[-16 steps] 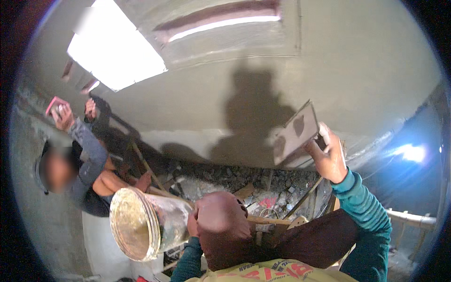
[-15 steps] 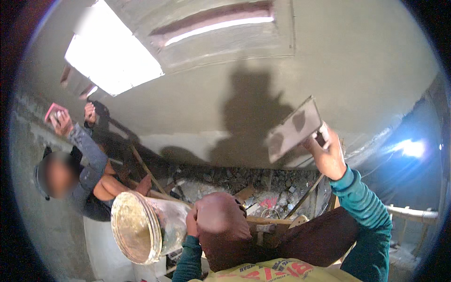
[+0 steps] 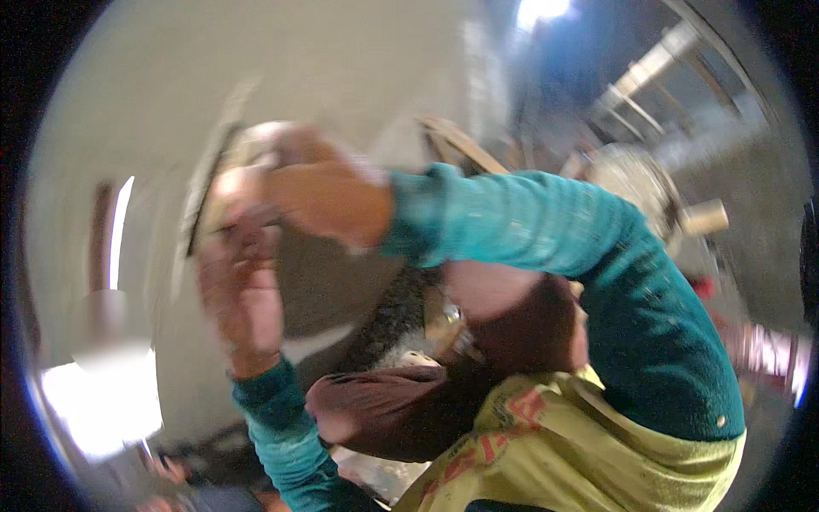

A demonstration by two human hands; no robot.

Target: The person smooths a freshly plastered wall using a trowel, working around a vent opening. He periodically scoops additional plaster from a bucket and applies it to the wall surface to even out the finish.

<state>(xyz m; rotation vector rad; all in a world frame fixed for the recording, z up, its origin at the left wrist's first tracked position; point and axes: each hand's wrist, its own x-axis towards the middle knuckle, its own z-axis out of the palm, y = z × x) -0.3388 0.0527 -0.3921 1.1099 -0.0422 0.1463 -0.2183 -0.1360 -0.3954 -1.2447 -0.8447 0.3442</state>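
My right hand (image 3: 320,183), blurred by motion, is closed around the back of a flat plastering float (image 3: 203,200). The float appears nearly edge-on against or very close to the grey plastered wall (image 3: 341,60); I cannot tell whether it touches. Just below it my left hand (image 3: 247,311) is raised, its fingertips close to the float and the right hand. Its fingers are smeared, so whether they grip the float is unclear. Both arms wear teal sleeves dusted with plaster.
Brown-trousered knees (image 3: 512,307) are bent beneath my arms. A whitish rounded container (image 3: 636,183) and a short wooden piece (image 3: 704,219) lie beyond my right arm. A bright lamp (image 3: 542,10) shines at the top. Part of another person (image 3: 205,495) shows at lower left.
The view has swung and tilted strongly. My right hand has turned the float edge-on to the view. My left hand has left the bucket and knee and come up beside the float.
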